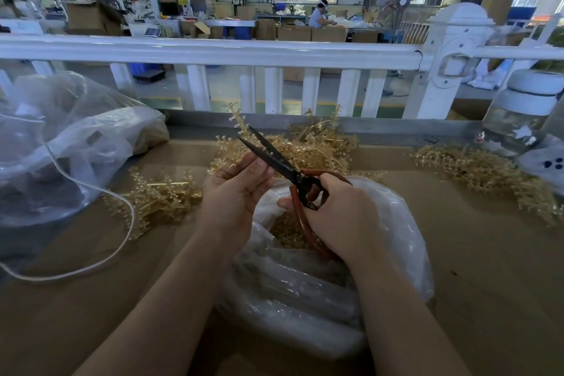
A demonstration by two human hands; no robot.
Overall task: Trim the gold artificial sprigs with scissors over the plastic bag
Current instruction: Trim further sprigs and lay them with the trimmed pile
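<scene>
The right hand (338, 217) gripped the red-handled scissors (290, 174), blades parted around a gold sprig (239, 125) that the left hand (238, 189) pinched. Both hands hovered above the open plastic bag (396, 223) holding gold trimmings on the brown table (488, 284).

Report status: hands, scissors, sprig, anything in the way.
Left hand pinching a gold sprig. Right hand gripping scissors, blades open at the sprig, above the plastic bag. Nothing blocking the cut.
</scene>
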